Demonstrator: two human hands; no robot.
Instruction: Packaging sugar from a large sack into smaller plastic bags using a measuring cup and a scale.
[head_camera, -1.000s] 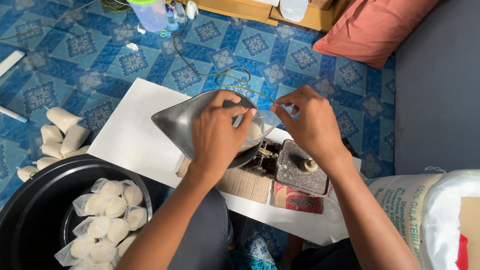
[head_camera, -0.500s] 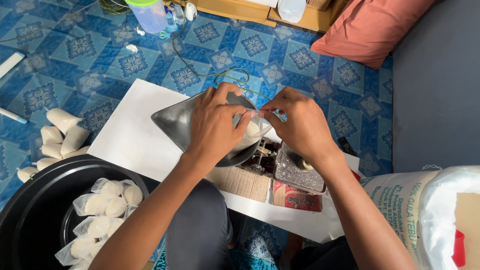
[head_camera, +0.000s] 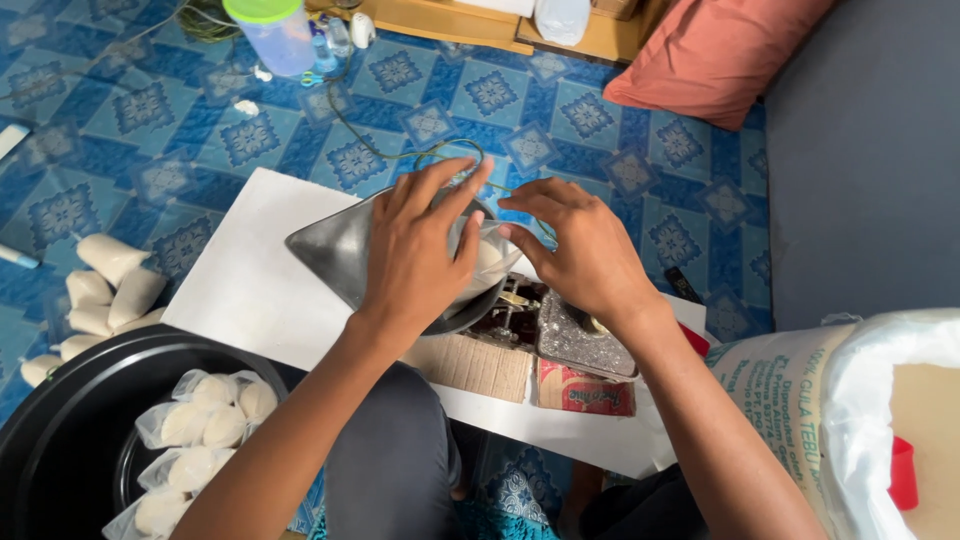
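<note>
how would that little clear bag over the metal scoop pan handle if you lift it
The clear bag looks thin and crumpled between the left hand and right hand, so probably floppy. Its white filling likely makes it sag. The glossy film may be slippery.

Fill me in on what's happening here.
A person sits on a blue patterned floor with both hands over a grey metal scoop pan on a small balance scale. The left hand and right hand hold a small clear bag of white powder in the pan. Filled bags lie in a black tub at lower left. A big open sack stands at right.
</note>
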